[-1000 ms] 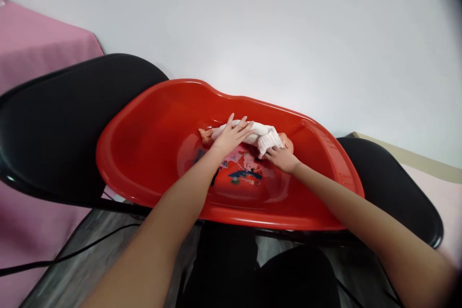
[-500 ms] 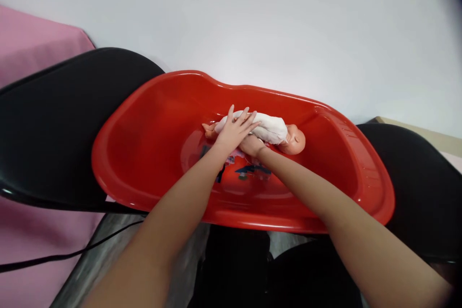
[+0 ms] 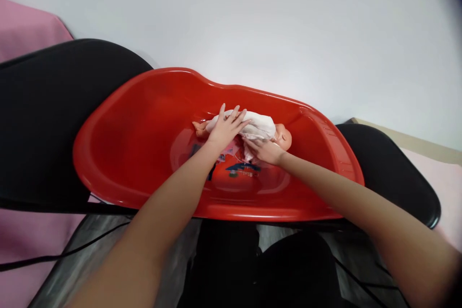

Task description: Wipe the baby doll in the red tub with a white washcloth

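Note:
A baby doll point(image 3: 283, 137) lies on its side in a red baby bathtub point(image 3: 115, 139), its head to the right and its bare feet to the left. White cloth point(image 3: 262, 122) covers its body. My left hand point(image 3: 227, 130) rests on the doll's middle, fingers spread and stretched out. Just below the doll's chest is my right hand point(image 3: 265, 150), its fingers pointing left over a loose whitish bit of cloth point(image 3: 248, 155), which they seem to grip. Whether this bit belongs to the doll's covering I cannot tell.
Shallow water and a printed picture point(image 3: 241, 168) show on the tub's floor. The tub rests on a black chair seat point(image 3: 39, 130) at left and another black seat point(image 3: 390, 168) at right. Behind is a pale wall point(image 3: 231, 24). Pink cloth point(image 3: 29, 29) hangs at left; a black cable point(image 3: 72, 250) runs below.
My right hand has drawn out from against the doll toward the lower right, bringing the loose cloth into sight. My left hand stays on the doll. The view has shifted slightly right.

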`<state>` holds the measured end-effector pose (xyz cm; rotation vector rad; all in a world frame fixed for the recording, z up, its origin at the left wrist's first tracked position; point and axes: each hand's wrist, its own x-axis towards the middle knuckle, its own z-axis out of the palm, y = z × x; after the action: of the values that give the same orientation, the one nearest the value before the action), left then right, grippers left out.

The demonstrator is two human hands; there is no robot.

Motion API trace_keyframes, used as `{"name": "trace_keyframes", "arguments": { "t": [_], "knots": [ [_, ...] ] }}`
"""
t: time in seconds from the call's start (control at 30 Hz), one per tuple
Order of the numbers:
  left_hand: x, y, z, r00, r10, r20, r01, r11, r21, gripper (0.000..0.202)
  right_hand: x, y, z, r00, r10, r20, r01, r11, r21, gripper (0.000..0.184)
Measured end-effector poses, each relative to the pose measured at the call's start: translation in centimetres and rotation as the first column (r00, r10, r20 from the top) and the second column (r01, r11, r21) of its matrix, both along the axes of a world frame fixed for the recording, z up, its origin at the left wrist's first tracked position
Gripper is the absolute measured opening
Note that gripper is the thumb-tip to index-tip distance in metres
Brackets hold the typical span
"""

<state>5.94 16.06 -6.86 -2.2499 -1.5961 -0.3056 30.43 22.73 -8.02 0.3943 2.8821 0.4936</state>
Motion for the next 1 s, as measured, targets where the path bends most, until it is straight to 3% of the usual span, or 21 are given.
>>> {"name": "trace_keyframes", "arguments": {
  "t": [0.13, 0.23, 0.3, 0.4, 0.5, 0.57, 0.63, 0.73, 0.87, 0.93, 1.0],
  "knots": [
    [0.0, -0.1, -0.1, 0.994, -0.035, 0.103, 0.036, 0.999, -0.004, 0.059, -4.8, -0.7, 0.3, 0.997, 0.032, 0.075, -0.03, 0.999, -0.031, 0.063],
    [0.0, 0.0, -0.3, 0.987, -0.051, 0.151, 0.051, 0.999, 0.002, 0.058, -5.9, 0.0, 0.1, 0.992, -0.028, 0.126, 0.031, 0.999, -0.016, 0.061],
    [0.0, 0.0, -0.3, 0.986, -0.055, 0.158, 0.053, 0.998, 0.014, 0.06, -4.5, 0.8, 0.0, 0.986, -0.053, 0.16, 0.054, 0.999, -0.005, 0.06],
    [0.0, 0.1, -0.2, 0.994, -0.033, 0.104, 0.032, 0.999, 0.013, 0.066, -0.1, 1.9, 0.4, 0.976, -0.068, 0.207, 0.073, 0.997, -0.015, 0.058],
    [0.0, 0.1, 0.2, 1.0, 0.005, -0.007, -0.006, 1.0, -0.024, 0.069, 4.4, 2.2, 1.8, 0.972, -0.106, 0.209, 0.12, 0.991, -0.056, 0.059],
    [0.0, 0.1, 0.5, 0.997, 0.023, -0.067, -0.027, 0.998, -0.049, 0.07, 5.8, 1.7, 3.2, 0.977, -0.101, 0.188, 0.121, 0.988, -0.101, 0.06],
    [0.0, 0.2, 0.6, 0.995, 0.031, -0.097, -0.037, 0.998, -0.06, 0.07, 5.5, 0.8, 4.5, 0.985, -0.078, 0.152, 0.097, 0.988, -0.121, 0.06],
    [-0.1, 0.3, 0.4, 0.996, 0.03, -0.084, -0.034, 0.998, -0.046, 0.066, 2.3, -0.5, 6.2, 0.998, -0.021, 0.062, 0.026, 0.997, -0.076, 0.058],
    [-0.2, 0.3, 0.0, 0.998, 0.029, -0.051, -0.031, 0.999, -0.039, 0.066, -1.5, -0.4, 7.2, 1.0, -0.01, -0.003, 0.01, 1.0, -0.023, 0.058],
    [-0.2, 0.3, -0.1, 0.998, 0.025, -0.051, -0.027, 0.999, -0.033, 0.068, -1.1, 0.4, 6.9, 0.998, -0.069, 0.001, 0.069, 0.997, -0.02, 0.059],
    [-0.2, 0.2, -0.1, 0.998, 0.022, -0.054, -0.024, 0.999, -0.026, 0.069, 1.1, 1.4, 6.3, 0.995, -0.091, 0.049, 0.092, 0.995, -0.03, 0.058]
  ]
}}
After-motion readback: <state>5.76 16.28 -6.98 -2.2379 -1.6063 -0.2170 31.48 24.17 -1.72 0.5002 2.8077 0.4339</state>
